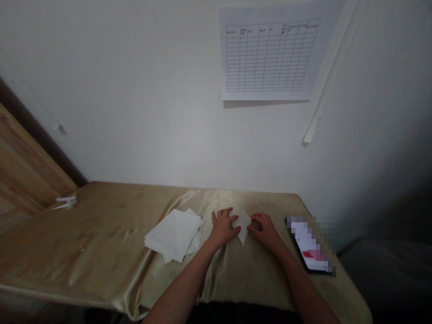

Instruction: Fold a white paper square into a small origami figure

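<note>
A small piece of white folded paper [243, 227], kite-shaped with points at top and bottom, lies on the table between my hands. My left hand [222, 228] holds its left side with thumb and index finger, the other fingers stretched out over the cloth. On the opposite side, my right hand [266, 228] grips the paper's right edge between thumb and curled fingers. Left of my left hand lies a loose stack of white paper sheets [173, 234], one with a perforated edge.
A shiny gold cloth [101, 234] covers the table, with folds near the front. A phone [312, 247] with its screen lit, partly pixelated, lies at the right. White scraps [67, 201] sit at the far left. A printed table sheet [270, 56] hangs on the wall.
</note>
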The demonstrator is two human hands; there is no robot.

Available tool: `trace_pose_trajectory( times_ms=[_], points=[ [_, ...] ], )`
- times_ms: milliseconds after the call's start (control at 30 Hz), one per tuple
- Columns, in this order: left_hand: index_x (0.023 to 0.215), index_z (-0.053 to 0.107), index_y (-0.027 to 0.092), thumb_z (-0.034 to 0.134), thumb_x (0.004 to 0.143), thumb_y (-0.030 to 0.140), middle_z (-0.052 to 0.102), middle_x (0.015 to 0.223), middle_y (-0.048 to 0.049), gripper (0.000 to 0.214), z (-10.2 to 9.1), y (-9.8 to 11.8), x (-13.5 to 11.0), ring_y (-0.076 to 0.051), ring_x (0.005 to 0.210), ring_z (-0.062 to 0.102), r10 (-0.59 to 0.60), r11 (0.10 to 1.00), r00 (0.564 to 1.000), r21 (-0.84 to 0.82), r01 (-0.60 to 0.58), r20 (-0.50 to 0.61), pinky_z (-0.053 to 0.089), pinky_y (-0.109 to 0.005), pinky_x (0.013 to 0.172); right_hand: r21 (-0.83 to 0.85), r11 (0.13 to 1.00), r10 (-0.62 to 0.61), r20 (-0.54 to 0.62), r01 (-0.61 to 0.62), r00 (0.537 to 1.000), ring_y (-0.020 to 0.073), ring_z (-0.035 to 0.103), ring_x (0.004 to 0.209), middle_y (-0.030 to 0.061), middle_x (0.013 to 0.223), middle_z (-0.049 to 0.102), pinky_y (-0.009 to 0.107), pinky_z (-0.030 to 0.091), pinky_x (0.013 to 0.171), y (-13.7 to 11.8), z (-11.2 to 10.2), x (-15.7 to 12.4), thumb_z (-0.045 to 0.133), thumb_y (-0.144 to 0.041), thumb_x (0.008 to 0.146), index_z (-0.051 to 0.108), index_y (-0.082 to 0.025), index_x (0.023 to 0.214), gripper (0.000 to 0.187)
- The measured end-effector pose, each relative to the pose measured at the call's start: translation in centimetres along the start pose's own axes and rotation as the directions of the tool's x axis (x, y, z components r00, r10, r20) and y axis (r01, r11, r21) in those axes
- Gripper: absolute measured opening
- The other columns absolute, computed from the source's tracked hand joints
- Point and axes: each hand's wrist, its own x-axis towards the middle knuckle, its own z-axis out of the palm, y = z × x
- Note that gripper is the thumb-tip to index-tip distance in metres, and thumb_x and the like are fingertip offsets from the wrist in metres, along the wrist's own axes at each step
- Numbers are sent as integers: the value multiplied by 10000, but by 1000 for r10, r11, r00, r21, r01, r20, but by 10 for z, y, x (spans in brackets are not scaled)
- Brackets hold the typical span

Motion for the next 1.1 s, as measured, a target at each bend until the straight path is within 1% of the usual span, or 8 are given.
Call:
trace_pose_trajectory(
  times_ms=[133, 267, 500, 633, 767, 933, 1100],
  points=[
    [1227, 657, 370, 711, 753, 486, 416, 1528, -35, 490, -2, -4, 0, -325, 1409, 332, 32, 999, 999, 2, -32, 27, 57, -688, 1151, -28, 1000, 0, 1, 0, 1000, 250, 533, 1107, 81, 1092, 653, 393, 407, 1000, -2, 0, 1, 667, -311, 807, 704, -219, 970, 190],
    [1246, 644, 365, 719, 738, 514, 425, 1523, -42, 534, -3, -4, 0, -339, 1412, 327, 49, 999, 998, -1, -49, 46, 53, -702, 1144, -50, 999, -9, -4, 9, 1000, 243, 537, 1087, 76, 1073, 656, 376, 402, 991, -3, 2, 2, 675, -303, 811, 709, -222, 950, 164],
    [1276, 621, 346, 690, 735, 610, 405, 1538, -59, 606, -6, -2, -1, -350, 1424, 304, 60, 998, 996, 6, -61, 67, 28, -719, 1136, -83, 996, 15, -12, -16, 1000, 250, 532, 1082, 75, 1061, 650, 380, 392, 990, -3, 6, 2, 708, -304, 792, 712, -222, 919, 152],
    [1285, 610, 320, 719, 653, 682, 397, 1540, -78, 736, -5, -1, -1, -378, 1426, 286, 63, 998, 995, 16, -64, 77, 23, -738, 1126, -87, 996, 18, -24, -20, 1000, 244, 533, 1072, 66, 1057, 648, 375, 394, 988, -4, 7, 2, 722, -306, 781, 712, -229, 911, 152],
    [1315, 578, 322, 746, 606, 688, 386, 1543, -86, 815, -5, 0, -1, -381, 1430, 275, 65, 998, 994, 23, -67, 83, 11, -749, 1119, -93, 995, 33, -33, -36, 999, 249, 538, 1067, 64, 1046, 653, 374, 403, 976, -6, 6, 3, 738, -294, 758, 716, -233, 903, 159],
    [1319, 568, 330, 795, 511, 699, 361, 1557, -88, 917, -6, -1, 0, -409, 1438, 253, 56, 998, 991, 21, -59, 121, 4, -754, 1117, -88, 994, 61, -54, -65, 997, 254, 555, 1044, 64, 1005, 663, 373, 419, 951, -8, 6, 3, 747, -296, 741, 724, -242, 846, 120],
    [1325, 553, 332, 802, 488, 711, 354, 1563, -91, 952, -7, -1, 0, -405, 1442, 250, 70, 997, 989, 26, -74, 131, 3, -769, 1105, -56, 996, 62, -48, -65, 997, 255, 563, 1043, 68, 1003, 675, 380, 423, 951, -4, 5, 5, 747, -310, 743, 739, -239, 843, 123]
  ],
)
